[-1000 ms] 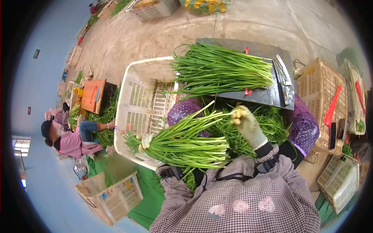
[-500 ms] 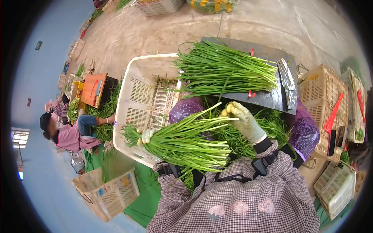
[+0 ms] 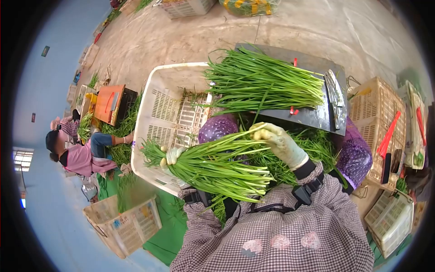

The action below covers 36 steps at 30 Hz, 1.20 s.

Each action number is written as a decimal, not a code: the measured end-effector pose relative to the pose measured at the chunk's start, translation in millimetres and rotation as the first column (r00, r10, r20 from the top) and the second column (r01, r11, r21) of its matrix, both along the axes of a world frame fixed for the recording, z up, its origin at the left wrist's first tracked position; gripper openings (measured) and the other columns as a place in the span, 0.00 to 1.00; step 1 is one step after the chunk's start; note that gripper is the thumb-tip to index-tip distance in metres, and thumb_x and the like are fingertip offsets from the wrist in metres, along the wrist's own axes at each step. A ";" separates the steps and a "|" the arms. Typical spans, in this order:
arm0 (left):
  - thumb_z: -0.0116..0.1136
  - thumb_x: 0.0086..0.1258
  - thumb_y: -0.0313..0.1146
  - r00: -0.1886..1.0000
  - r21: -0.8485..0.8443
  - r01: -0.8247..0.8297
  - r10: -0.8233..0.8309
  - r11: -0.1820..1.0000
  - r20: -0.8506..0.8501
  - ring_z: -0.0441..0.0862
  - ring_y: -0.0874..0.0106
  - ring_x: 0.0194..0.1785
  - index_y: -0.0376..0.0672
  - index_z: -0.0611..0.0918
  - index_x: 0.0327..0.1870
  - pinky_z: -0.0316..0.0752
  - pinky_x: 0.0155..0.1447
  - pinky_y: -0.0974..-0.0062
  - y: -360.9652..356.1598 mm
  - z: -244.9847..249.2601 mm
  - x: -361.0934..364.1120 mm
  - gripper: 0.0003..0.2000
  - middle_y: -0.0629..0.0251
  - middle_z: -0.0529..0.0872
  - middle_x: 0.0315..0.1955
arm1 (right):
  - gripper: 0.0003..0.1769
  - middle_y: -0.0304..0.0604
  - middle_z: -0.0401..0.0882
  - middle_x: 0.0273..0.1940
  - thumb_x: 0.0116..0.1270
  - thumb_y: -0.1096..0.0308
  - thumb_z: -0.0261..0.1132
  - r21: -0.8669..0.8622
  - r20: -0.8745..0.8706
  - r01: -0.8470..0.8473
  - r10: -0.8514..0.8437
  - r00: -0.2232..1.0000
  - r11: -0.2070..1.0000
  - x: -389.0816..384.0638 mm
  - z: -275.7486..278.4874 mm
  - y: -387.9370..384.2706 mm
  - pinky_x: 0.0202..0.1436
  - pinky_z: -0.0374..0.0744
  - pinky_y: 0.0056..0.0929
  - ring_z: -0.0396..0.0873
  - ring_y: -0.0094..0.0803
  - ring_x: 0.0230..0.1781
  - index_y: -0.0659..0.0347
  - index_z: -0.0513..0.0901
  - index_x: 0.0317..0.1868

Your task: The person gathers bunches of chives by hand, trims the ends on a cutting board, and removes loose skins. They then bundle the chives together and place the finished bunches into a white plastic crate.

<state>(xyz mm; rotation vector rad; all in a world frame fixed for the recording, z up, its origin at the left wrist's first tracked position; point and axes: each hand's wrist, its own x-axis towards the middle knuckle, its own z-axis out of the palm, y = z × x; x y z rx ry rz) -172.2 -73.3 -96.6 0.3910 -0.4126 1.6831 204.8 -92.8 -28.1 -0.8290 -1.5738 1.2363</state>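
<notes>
My gloved left hand [image 3: 172, 157] is wrapped round a loose bunch of garlic chives [image 3: 222, 167], near its leafy end. The pale stalk ends fan out to the right above my lap. My gloved right hand [image 3: 282, 144] has its fingers closed at the upper stalk ends, pinching a few chives. Beyond it, a large pile of chives [image 3: 267, 81] lies across a dark board [image 3: 312, 119]. A knife-like metal blade [image 3: 334, 93] rests at the board's right side, and red clips or ties [image 3: 293, 110] show beside the pile.
A white plastic crate [image 3: 156, 97] with scraps stands left of my knees. Loose greens [image 3: 312, 147] fill the space below the board. On the right is a beige crate [image 3: 378, 131] with a red strap [image 3: 389, 136]. Another person [image 3: 81, 156] sits far left near an orange board [image 3: 108, 105].
My right hand has moved slightly left and down onto the stalk ends, and its fingers have closed on a few chives. My left hand keeps its grip on the bunch.
</notes>
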 end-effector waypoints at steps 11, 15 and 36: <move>0.55 0.79 0.31 0.998 -0.116 -0.057 0.061 0.992 0.034 0.75 0.78 0.37 0.29 0.74 0.66 0.72 0.56 0.72 -7.7 2.0 6.6 0.20 0.74 0.76 0.29 | 0.17 0.36 0.83 0.52 0.81 0.55 0.65 -0.416 0.057 0.086 -0.069 0.996 0.905 28.4 16.7 -36.9 0.46 0.79 0.23 0.80 0.21 0.43 0.63 0.83 0.54; 0.55 0.78 0.30 0.996 -0.150 -0.083 0.085 0.985 0.005 0.75 0.78 0.37 0.29 0.75 0.65 0.72 0.57 0.72 -11.8 12.3 11.6 0.19 0.74 0.76 0.30 | 0.12 0.37 0.86 0.44 0.81 0.62 0.66 -0.494 0.013 0.017 -0.013 1.000 0.869 13.2 4.7 -36.6 0.47 0.81 0.24 0.83 0.23 0.42 0.65 0.84 0.49; 0.56 0.77 0.30 0.998 -0.087 -0.052 0.056 0.995 0.036 0.74 0.77 0.37 0.29 0.74 0.65 0.71 0.57 0.72 -9.1 22.3 18.7 0.20 0.74 0.75 0.30 | 0.24 0.42 0.87 0.53 0.77 0.58 0.69 -0.346 0.012 -0.088 0.099 0.995 0.934 -23.3 -16.4 -41.7 0.67 0.78 0.33 0.82 0.35 0.58 0.64 0.82 0.65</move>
